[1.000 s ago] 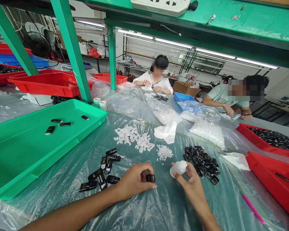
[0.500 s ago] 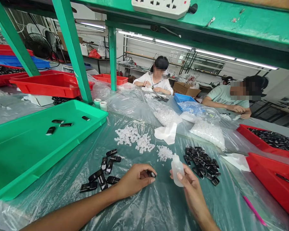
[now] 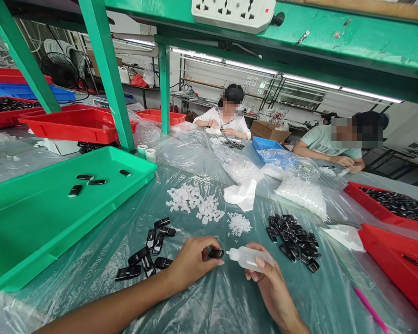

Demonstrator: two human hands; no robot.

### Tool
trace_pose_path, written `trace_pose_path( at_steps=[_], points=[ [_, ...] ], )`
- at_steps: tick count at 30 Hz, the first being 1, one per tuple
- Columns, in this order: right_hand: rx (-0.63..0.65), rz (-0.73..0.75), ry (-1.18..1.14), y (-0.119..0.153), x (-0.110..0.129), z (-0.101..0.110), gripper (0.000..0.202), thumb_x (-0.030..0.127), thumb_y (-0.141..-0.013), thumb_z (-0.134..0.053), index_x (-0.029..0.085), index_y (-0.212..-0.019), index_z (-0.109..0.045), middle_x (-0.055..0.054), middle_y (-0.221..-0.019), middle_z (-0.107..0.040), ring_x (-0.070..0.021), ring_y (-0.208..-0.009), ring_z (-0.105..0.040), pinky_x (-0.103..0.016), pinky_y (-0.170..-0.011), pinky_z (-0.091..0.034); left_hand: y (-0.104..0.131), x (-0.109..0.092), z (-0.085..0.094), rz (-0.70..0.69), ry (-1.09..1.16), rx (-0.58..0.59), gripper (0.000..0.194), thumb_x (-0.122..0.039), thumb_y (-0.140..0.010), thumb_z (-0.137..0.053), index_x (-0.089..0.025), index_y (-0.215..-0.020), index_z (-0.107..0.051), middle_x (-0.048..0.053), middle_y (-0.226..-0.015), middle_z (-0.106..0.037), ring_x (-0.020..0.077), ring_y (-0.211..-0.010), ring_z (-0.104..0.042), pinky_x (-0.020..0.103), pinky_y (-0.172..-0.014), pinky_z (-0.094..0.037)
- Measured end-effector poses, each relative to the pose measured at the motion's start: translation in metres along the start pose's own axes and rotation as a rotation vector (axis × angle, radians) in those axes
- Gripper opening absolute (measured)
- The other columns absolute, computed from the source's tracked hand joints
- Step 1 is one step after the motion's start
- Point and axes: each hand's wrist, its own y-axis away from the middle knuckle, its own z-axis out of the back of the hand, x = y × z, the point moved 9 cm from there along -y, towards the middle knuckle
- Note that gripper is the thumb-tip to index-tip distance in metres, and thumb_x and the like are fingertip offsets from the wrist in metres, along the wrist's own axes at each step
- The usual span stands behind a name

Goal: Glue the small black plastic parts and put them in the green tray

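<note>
Between the thumb and fingers of my left hand is a small black plastic casing, its end facing right. My right hand is closed around a translucent squeeze bottle, tipped sideways so its nozzle points left, very near the casing's end. Whether the tip touches it I cannot tell. Left of my left hand lies a loose group of black casings. A denser heap of black casings is to the right of the bottle. Beyond my hands are small white pieces and a pile of tinier white bits.
A green tray with several black casings stands at left. Red trays line the right side, near a pink pen-like stick. Bags of white pieces lie farther back. A green frame rises ahead; two people sit across the table.
My right hand has tipped the bottle from upright to sideways, bringing its nozzle left to the casing. My left hand has turned the casing slightly, still holding it.
</note>
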Motion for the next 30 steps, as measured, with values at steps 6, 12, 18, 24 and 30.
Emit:
trace_pose_path(
  at_steps=[6, 12, 18, 24, 30],
  points=[
    [-0.030, 0.011, 0.136, 0.000, -0.001, 0.002, 0.030, 0.042, -0.076, -0.061, 0.018, -0.094, -0.058, -0.001, -0.070, -0.057, -0.0128, -0.057, -0.045, -0.023, -0.052, -0.032, 0.001, -0.003, 0.001, -0.035, -0.085, -0.004, 0.016, -0.032, -0.075, -0.066, -0.019, -0.083, -0.061, -0.001, -0.073, -0.060, 0.0124, -0.058, -0.051, 0.020, -0.051, -0.034],
    [-0.010, 0.053, 0.255, 0.001, 0.003, -0.002, 0.029, 0.042, -0.076, -0.061, 0.020, -0.094, -0.059, 0.000, -0.072, -0.057, -0.0122, -0.058, -0.044, -0.021, -0.052, -0.033, 0.001, -0.005, 0.001, -0.083, -0.185, -0.001, 0.010, -0.024, -0.076, -0.065, -0.019, -0.083, -0.059, -0.001, -0.075, -0.059, 0.0129, -0.060, -0.050, 0.020, -0.052, -0.031],
    [-0.020, 0.053, 0.318, 0.002, 0.004, -0.003, 0.029, 0.044, -0.076, -0.061, 0.021, -0.093, -0.061, -0.001, -0.075, -0.058, -0.0136, -0.060, -0.047, -0.021, -0.052, -0.037, 0.001, -0.003, -0.002, -0.078, -0.213, 0.020, 0.008, -0.022, -0.078, -0.063, -0.019, -0.082, -0.057, 0.000, -0.076, -0.058, 0.0141, -0.062, -0.050, 0.021, -0.052, -0.031],
    [-0.095, 0.099, 0.396, 0.005, 0.011, -0.001, 0.030, 0.045, -0.073, -0.063, 0.022, -0.092, -0.062, -0.003, -0.079, -0.062, -0.0163, -0.064, -0.054, -0.022, -0.056, -0.042, 0.001, -0.003, -0.003, -0.069, -0.208, 0.035, 0.012, -0.026, -0.077, -0.065, -0.019, -0.083, -0.057, 0.000, -0.078, -0.059, 0.0145, -0.063, -0.051, 0.021, -0.053, -0.032],
    [-0.111, 0.137, 0.418, 0.007, 0.018, -0.003, 0.030, 0.045, -0.069, -0.065, 0.021, -0.088, -0.065, -0.004, -0.076, -0.065, -0.0181, -0.064, -0.057, -0.023, -0.054, -0.045, 0.001, -0.004, -0.003, -0.071, -0.205, 0.043, 0.011, -0.024, -0.077, -0.065, -0.019, -0.082, -0.056, -0.001, -0.076, -0.057, 0.0141, -0.064, -0.050, 0.021, -0.054, -0.032]
  ],
)
